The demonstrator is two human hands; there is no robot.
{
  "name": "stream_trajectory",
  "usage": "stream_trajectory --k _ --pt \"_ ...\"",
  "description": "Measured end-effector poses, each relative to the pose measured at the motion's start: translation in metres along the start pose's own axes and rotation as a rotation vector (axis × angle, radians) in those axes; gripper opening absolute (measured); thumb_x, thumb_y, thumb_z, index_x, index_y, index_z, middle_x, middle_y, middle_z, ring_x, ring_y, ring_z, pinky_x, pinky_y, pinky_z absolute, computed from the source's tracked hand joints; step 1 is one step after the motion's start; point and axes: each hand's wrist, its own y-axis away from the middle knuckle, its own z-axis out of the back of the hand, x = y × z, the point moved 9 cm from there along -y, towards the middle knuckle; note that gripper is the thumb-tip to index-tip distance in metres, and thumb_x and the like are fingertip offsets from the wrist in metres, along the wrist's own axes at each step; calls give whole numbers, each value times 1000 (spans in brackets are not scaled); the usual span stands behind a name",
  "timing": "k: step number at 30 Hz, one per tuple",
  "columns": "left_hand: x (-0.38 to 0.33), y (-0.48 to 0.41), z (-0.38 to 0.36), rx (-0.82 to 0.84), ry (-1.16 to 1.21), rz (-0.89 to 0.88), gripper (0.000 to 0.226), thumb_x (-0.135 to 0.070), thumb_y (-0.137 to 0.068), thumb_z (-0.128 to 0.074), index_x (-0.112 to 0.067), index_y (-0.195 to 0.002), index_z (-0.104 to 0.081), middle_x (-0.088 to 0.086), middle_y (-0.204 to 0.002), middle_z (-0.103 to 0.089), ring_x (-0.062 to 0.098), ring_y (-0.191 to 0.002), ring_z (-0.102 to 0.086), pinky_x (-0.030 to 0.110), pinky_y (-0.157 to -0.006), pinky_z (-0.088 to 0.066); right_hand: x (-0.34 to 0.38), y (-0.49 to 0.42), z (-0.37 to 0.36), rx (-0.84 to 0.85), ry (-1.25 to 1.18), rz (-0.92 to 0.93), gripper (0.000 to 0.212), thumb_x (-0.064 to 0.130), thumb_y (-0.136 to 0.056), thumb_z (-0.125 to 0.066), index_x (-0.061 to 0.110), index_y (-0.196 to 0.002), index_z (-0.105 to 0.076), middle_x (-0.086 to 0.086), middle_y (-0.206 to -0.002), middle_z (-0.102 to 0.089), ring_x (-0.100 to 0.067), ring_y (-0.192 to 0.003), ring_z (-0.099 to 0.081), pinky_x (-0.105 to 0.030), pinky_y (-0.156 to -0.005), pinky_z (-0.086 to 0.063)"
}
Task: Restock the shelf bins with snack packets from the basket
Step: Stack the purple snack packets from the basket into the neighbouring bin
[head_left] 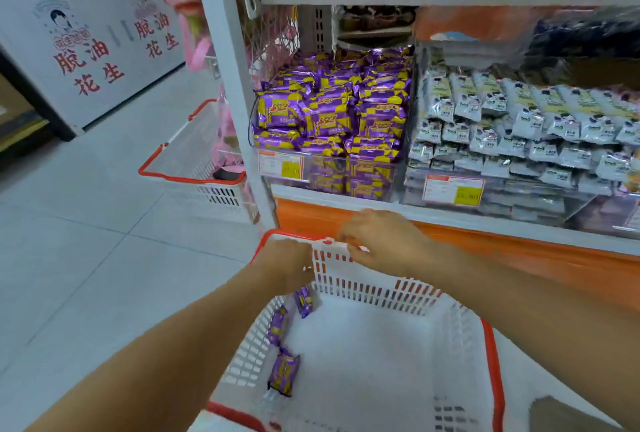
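Observation:
A white basket [377, 293] with a red rim sits low in front of me, its far wall raised toward the shelf. Three purple snack packets [284, 374] lie along its left inner wall. My left hand [289, 267] is at the basket's far left corner, fingers curled down over the rim and mostly hidden, just above the top packet [304, 300]. My right hand [381, 244] grips the far rim, fingers hooked over it. Straight ahead, the clear shelf bin [332, 113] is heaped with matching purple and yellow packets.
To the right, a neighbouring bin [519, 127] holds silver-white packets. An orange base panel [519, 251] runs under the shelf. A second white, red-rimmed basket [194, 158] stands on the tiled floor at the left, beside the shelf post [228, 68]. Open floor lies left.

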Motion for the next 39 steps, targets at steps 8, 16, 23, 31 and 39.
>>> stream_trajectory --k 8,16,23,31,39 --pt "53 9 -190 291 214 396 51 -30 -89 -57 -6 -132 -43 17 -133 -49 32 -121 -49 34 -95 -40 -20 43 -195 741 -128 -225 63 39 -100 -47 19 -153 -20 -9 -154 -27 -30 -134 -40 -41 -109 -38" --pt "72 -3 -258 231 229 599 70 -34 -87 -60 -7 -141 -26 17 -137 -38 32 -127 -41 33 -100 -36 -29 81 -332 884 -343 -441 71 35 -102 -43 27 -156 2 -2 -161 18 -30 -149 -7 -46 -117 -24" --pt "78 -21 -269 143 1 583 57 -23 -83 -53 -2 -132 -33 12 -124 -43 25 -114 -47 29 -94 -41 -22 98 -380 889 -379 -562 74 32 -101 -45 24 -155 4 -4 -159 26 -35 -148 9 -46 -116 -25" --pt "85 -40 -278 163 58 521 45 -3 -91 -50 -6 -130 -28 11 -116 -53 25 -109 -58 31 -84 -48 -21 97 -377 881 -395 -585 75 33 -99 -46 24 -156 3 -4 -159 25 -35 -148 9 -44 -115 -28" --pt "82 -41 -305 324 305 549 49 -39 -91 -58 -3 -119 -42 15 -121 -50 30 -111 -54 33 -86 -43 -20 90 -375 890 -409 -605 70 37 -99 -45 23 -156 -6 -8 -161 20 -40 -147 4 -47 -116 -25"
